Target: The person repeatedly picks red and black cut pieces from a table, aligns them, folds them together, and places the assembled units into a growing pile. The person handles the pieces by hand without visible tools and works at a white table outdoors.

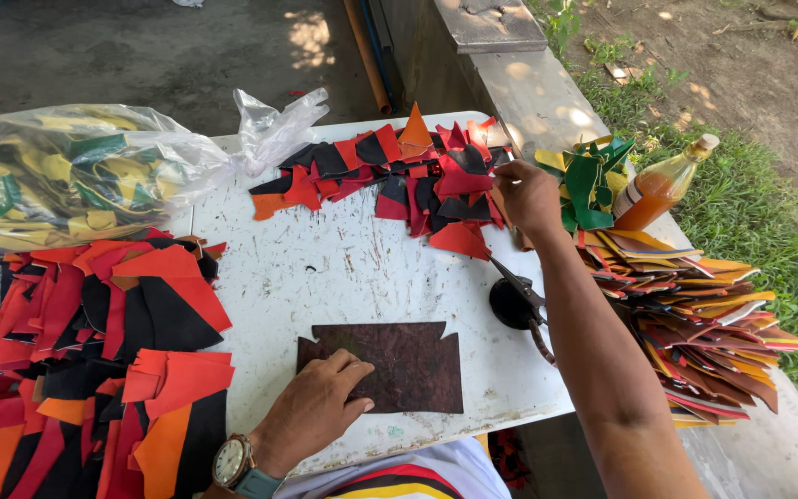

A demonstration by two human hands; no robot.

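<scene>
Two hands worked apart: the left hand [320,402] lay flat, fingers spread, on the dark brown template [399,365] at the near table edge, its long axis left-right, while the right hand [526,196] reached far right, fingers curled into the red-and-black cut pieces [417,180], grip unclear.

A white table [344,268] with scratches stands outside. Behind it is a grey concrete floor [140,55] with spots of sun. A low concrete wall [528,92] runs along the right side. Past the wall are green grass [759,203] and brown dirt [750,65]. The light is bright and sunny.
</scene>
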